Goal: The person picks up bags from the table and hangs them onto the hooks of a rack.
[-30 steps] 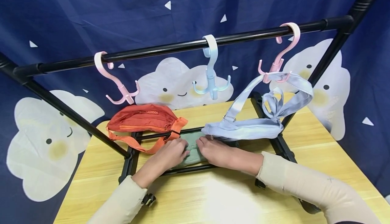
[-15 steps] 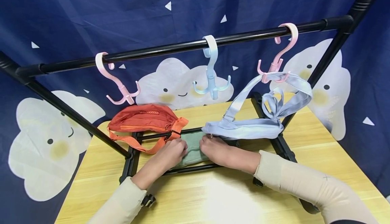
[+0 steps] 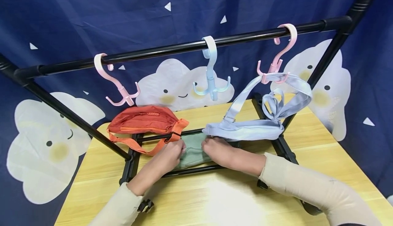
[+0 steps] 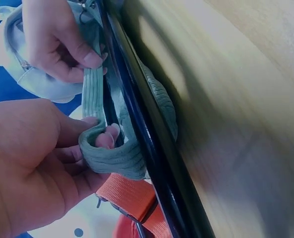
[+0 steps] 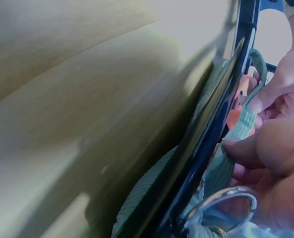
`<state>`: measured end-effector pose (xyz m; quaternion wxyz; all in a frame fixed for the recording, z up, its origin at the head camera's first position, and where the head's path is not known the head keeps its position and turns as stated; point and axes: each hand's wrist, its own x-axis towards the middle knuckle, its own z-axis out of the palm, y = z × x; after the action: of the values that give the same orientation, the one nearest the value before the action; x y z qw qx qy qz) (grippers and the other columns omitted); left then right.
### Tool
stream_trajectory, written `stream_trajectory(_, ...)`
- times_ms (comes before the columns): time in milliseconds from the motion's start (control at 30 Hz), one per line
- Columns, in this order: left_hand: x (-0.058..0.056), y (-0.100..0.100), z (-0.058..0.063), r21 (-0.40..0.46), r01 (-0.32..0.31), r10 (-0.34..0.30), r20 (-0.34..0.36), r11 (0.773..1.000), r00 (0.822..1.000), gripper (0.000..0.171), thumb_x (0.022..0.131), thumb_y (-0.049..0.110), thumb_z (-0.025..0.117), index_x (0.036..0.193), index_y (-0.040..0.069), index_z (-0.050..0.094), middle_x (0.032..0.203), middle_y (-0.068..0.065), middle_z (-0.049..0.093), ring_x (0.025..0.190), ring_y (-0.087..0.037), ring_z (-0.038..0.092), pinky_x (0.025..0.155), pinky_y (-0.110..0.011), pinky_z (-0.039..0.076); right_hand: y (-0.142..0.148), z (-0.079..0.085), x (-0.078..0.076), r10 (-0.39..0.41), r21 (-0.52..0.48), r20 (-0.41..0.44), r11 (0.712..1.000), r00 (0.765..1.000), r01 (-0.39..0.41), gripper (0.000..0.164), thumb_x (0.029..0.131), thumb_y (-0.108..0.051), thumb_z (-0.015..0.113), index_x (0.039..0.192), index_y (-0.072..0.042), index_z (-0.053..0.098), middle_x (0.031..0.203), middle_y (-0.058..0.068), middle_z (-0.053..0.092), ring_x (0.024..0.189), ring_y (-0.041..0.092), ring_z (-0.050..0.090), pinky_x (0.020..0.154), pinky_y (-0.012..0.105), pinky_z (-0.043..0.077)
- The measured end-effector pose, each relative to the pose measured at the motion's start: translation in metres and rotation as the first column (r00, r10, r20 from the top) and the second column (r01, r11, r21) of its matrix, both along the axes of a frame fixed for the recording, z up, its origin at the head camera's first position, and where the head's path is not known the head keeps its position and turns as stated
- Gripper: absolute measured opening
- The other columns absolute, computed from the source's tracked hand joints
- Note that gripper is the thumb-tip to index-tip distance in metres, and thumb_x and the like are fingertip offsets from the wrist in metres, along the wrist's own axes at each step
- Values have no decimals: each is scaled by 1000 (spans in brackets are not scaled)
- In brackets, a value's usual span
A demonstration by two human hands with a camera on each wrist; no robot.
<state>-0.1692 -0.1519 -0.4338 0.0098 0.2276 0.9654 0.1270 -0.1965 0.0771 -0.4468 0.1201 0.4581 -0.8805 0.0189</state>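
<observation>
A green corduroy bag [image 3: 193,152] lies between the rack's lower bars. My left hand [image 3: 169,156] pinches its opening edge on one side, and my right hand [image 3: 218,151] pinches the same edge on the other. In the left wrist view the ribbed edge [image 4: 93,94] stretches between both hands, with left fingertips inside the fold. A metal ring [image 5: 238,189] shows beside my right hand in the right wrist view. Left of the hands sits a red waist bag [image 3: 144,120] with an orange strap. A light blue bag [image 3: 245,130] hangs just behind my right hand.
Above runs the rack's black top bar [image 3: 165,50]. On it hang a left pink hook [image 3: 118,86], a blue hook [image 3: 210,79] and a right pink hook [image 3: 276,62], which carries the light blue bag's strap. A lower front bar [image 3: 193,171] crosses before the green bag.
My hands have drawn slightly apart along the green bag's edge, so more of its fabric shows between them. The red and light blue bags stay in place.
</observation>
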Motion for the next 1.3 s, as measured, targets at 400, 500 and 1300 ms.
stream_trajectory(400,7,1,9,46,44,-40,-93,998,995,18,97,-5,59,89,11,55,78,4,56,68,-6,50,57,-19,44,18,10,9,-56,-72,89,995,994,63,14,95,-16,75,89,-8,65,77,2,65,74,17,65,61,23,53)
stream_trajectory(500,9,2,12,61,50,-43,-105,997,994,16,98,-5,60,92,10,57,80,3,59,69,-6,51,58,-18,44,22,10,11,-55,-83,92,995,994,63,14,95,-16,75,89,-8,65,79,2,65,76,17,65,63,24,54)
stream_trajectory(1300,22,12,42,86,46,-30,-177,995,984,6,103,3,60,98,7,62,81,3,59,66,-6,46,59,-19,44,54,25,29,-27,-278,107,959,994,56,13,100,-13,68,90,-7,63,78,-2,52,71,9,50,66,26,53)
